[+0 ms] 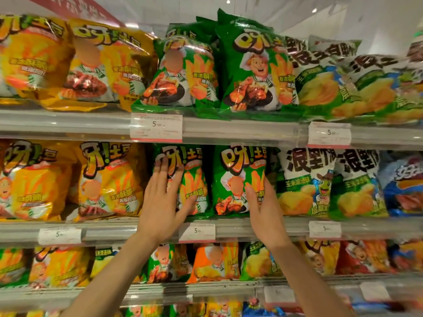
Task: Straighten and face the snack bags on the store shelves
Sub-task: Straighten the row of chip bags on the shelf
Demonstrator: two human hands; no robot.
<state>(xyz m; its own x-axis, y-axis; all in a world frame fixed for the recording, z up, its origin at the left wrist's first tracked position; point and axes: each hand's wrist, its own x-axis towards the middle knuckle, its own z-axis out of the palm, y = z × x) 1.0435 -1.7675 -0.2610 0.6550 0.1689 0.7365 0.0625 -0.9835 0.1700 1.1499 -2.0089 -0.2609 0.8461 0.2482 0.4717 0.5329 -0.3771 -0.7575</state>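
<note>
Two green snack bags stand side by side on the middle shelf point(263, 227). My left hand point(163, 202) lies flat with straight fingers on the front of the left green bag point(194, 179). At the right edge of the right green bag point(231, 179) is my right hand point(263, 207), thumb on the bag's front and fingers hidden behind its side. Both bags stand upright and face forward.
Yellow bags point(103, 179) sit left of the green ones, white-and-green chip bags point(304, 181) to the right. The top shelf holds two green bags point(251, 65), one pushed forward. Price tags point(156, 128) hang on the shelf rails. A lower shelf point(206, 291) holds mixed bags.
</note>
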